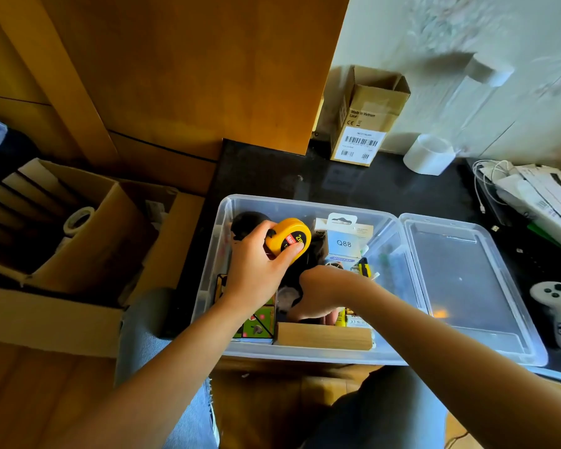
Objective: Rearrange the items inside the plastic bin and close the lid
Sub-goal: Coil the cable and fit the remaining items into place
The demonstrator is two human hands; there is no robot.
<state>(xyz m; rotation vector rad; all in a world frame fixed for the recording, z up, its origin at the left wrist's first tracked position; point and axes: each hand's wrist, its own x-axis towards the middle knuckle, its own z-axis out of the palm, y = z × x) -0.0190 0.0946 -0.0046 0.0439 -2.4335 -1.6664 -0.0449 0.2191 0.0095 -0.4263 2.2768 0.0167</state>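
Two hands in plastic bin [222, 218], rearranging step. Left hand [256, 267] grips yellow tape measure [289, 240] above contents; right hand [318, 294] buried among items, grip unclear. Lid [467, 286] lies open alongside; next: seat tape measure.

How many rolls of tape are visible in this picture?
2. One white tape roll stands on the dark counter beside the upright cardboard box. A second roll lies in the open carton on the left. More may be hidden inside the plastic bin.

Bare forearms [162, 367], frayed blue jeans [191, 409]
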